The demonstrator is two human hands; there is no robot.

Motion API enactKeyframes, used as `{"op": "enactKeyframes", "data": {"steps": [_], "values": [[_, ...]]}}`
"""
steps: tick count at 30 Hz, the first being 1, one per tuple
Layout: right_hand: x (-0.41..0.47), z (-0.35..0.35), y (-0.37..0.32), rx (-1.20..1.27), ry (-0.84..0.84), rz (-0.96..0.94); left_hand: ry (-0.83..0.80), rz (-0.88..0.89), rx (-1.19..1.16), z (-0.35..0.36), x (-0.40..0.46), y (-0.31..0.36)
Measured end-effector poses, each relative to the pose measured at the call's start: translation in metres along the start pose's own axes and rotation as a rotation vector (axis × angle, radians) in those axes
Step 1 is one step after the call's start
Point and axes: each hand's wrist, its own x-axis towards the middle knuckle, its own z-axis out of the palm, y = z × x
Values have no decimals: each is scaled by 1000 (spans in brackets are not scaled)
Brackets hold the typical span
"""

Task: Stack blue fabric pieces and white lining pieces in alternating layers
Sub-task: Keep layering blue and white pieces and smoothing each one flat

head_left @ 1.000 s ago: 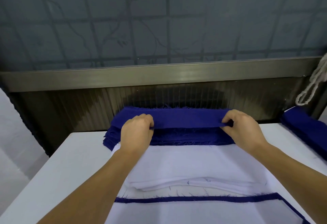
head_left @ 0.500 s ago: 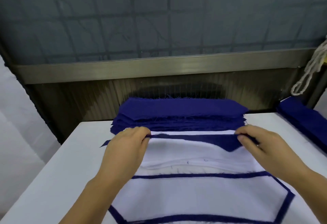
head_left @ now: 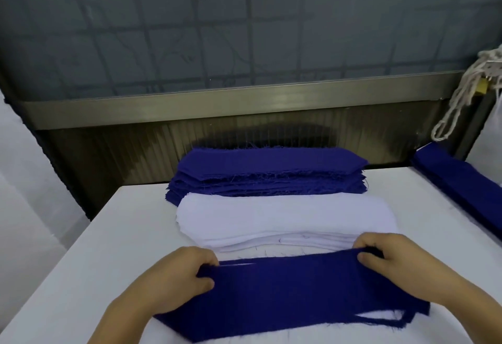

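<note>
Hands first: we see the left hand (head_left: 179, 275) pinching the left end of a blue fabric piece (head_left: 293, 292), and the right hand (head_left: 391, 259) pinching its upper right corner. That piece is deep navy, long, with slanted ends and frayed threads along its edges, lying flat on the white counter (head_left: 95, 248). Just behind it sits the white lining stack (head_left: 282, 216), thin rounded layers. Behind that, touching it, rises the blue fabric stack (head_left: 269, 172), ragged-edged. Well to the right of the blue piece lies another blue pile (head_left: 461, 180).
</note>
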Motion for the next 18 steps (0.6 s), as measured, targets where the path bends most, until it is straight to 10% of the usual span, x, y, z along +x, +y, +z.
{"op": "enactKeyframes", "data": {"steps": [7, 18], "values": [[-8, -16, -21, -91, 712, -352, 737, 161, 28, -35, -19, 19], [-26, 36, 33, -475, 340, -571, 326, 217, 178, 35, -21, -12]]}}
